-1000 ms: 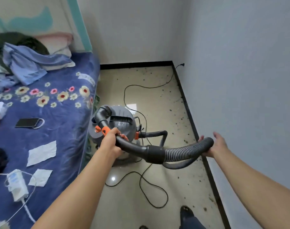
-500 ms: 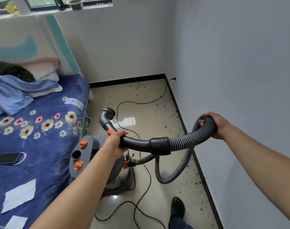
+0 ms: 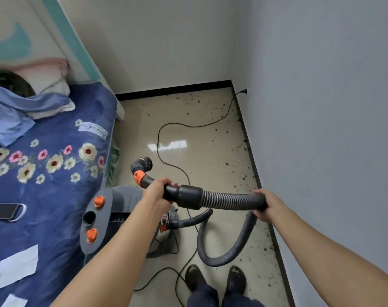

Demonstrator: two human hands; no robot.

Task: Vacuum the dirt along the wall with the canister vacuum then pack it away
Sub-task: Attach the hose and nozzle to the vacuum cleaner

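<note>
Narrow floor strip (image 3: 210,156) between bed (image 3: 56,185) and right wall (image 3: 321,129), dirt (image 3: 244,178) speckled along the baseboard (image 3: 252,165). Hose (image 3: 221,199) held level across it: left hand (image 3: 156,191) clenched on rigid end, right hand (image 3: 267,203) grasping ribbed part. Canister vacuum (image 3: 122,202) beside bed, under left forearm.

Between bed (image 3: 56,196) and wall (image 3: 321,129), open floor (image 3: 210,156), crossed by cord (image 3: 158,140).

To your left, the bed's blue floral cover (image 3: 62,196) carries a phone (image 3: 2,211), white paper pieces (image 3: 18,265) and a crumpled blue cloth (image 3: 14,111).
</note>
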